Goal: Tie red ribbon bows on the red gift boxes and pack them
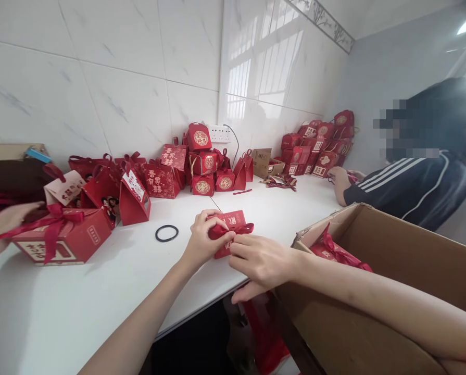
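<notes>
At the table's front edge, a small red gift box (238, 217) with pale lettering sits between my hands. A dark red ribbon (248, 228) is looped into a bow across its front. My left hand (206, 237) is closed at the box's left side, its thumb and fingers pinching the ribbon's left loop. From the right, my right hand (262, 260) pinches the ribbon near the knot, the thumb hanging lower. The fingers partly cover the knot and the box's lower half.
A large open cardboard carton (404, 239) holding a ribboned red box (340, 252) stands at right. Finished red boxes (162, 179) line the wall. A black ring (166, 233) lies on the white table (139, 286). Another person's hand (6, 224) reaches in at left; a co-worker (408, 177) sits at right.
</notes>
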The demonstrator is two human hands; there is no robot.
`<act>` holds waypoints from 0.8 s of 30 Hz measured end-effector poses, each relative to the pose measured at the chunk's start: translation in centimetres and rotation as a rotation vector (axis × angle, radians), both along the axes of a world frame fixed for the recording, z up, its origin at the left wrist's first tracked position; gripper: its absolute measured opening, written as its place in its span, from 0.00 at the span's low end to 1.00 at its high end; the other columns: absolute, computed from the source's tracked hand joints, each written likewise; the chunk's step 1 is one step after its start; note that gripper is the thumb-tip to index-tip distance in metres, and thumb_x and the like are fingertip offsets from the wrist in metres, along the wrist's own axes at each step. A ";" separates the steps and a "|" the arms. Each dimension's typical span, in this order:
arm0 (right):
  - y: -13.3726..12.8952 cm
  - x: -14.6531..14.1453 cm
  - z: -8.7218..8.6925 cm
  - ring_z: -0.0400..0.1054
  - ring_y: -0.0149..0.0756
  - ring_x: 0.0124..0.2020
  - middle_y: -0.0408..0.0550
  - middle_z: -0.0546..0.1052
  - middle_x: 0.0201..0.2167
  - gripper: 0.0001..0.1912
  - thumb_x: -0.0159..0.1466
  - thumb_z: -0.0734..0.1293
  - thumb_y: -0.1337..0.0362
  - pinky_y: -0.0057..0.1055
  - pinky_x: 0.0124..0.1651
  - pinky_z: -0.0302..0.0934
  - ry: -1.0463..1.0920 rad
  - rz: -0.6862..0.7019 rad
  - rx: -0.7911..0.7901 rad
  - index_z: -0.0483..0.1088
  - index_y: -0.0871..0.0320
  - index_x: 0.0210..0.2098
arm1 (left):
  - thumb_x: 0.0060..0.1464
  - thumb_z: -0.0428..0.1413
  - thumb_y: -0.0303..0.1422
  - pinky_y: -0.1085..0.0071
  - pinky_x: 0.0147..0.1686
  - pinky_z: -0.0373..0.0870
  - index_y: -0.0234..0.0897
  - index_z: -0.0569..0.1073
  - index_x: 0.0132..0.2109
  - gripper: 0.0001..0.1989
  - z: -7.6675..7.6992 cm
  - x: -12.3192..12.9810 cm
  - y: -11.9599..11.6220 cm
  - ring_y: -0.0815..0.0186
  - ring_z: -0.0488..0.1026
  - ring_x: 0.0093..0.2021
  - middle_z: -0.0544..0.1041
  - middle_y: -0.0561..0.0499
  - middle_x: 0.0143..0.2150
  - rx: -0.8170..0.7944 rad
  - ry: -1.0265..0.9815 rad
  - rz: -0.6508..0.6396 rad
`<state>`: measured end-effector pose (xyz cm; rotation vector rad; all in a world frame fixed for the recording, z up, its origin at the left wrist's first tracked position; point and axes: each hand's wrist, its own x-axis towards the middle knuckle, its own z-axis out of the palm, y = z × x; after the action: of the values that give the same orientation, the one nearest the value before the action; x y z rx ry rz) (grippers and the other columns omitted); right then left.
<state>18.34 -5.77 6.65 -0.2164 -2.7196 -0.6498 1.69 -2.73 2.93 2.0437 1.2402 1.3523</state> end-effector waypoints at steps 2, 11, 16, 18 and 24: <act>-0.3 -0.2 0.2 0.55 0.32 0.27 0.46 0.62 0.23 0.18 0.67 0.53 0.60 0.29 0.31 0.55 0.028 -0.052 0.041 0.64 0.62 0.25 | 0.46 0.57 0.39 0.57 0.53 0.58 0.38 0.70 0.28 0.09 -0.1 0.0 0.0 0.58 0.63 0.51 0.66 0.48 0.46 0.017 0.010 0.007; -0.9 -0.3 0.3 0.57 0.28 0.25 0.46 0.66 0.28 0.14 0.65 0.52 0.73 0.27 0.31 0.54 0.014 -0.042 0.100 0.66 0.60 0.29 | 0.55 0.49 0.35 0.55 0.54 0.56 0.42 0.74 0.35 0.09 -0.4 -0.1 -0.3 0.59 0.62 0.52 0.65 0.48 0.49 0.164 0.154 0.008; -0.7 -0.3 0.0 0.59 0.28 0.28 0.46 0.67 0.29 0.13 0.65 0.54 0.73 0.26 0.34 0.57 0.017 0.028 0.113 0.66 0.60 0.28 | 0.49 0.52 0.31 0.54 0.54 0.58 0.40 0.72 0.35 0.06 -0.4 -0.4 -0.4 0.56 0.60 0.55 0.62 0.46 0.53 0.159 0.181 -0.095; -0.7 -0.3 0.1 0.60 0.28 0.28 0.46 0.68 0.30 0.14 0.65 0.53 0.72 0.26 0.34 0.57 0.017 0.015 0.100 0.66 0.60 0.29 | 0.47 0.54 0.32 0.54 0.54 0.58 0.40 0.72 0.35 0.06 -0.5 -0.4 -0.4 0.55 0.60 0.55 0.61 0.46 0.53 0.154 0.190 -0.118; -0.7 -0.3 0.1 0.61 0.29 0.28 0.45 0.68 0.28 0.11 0.64 0.55 0.73 0.26 0.31 0.56 0.015 0.067 0.136 0.66 0.60 0.30 | 0.48 0.56 0.34 0.54 0.54 0.58 0.42 0.74 0.32 0.04 -0.8 0.1 -0.2 0.58 0.62 0.52 0.64 0.48 0.49 0.156 0.168 -0.050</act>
<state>18.06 -6.43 6.72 -0.0960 -2.6427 -0.8062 1.83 -2.92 2.14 2.3220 1.1740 1.3145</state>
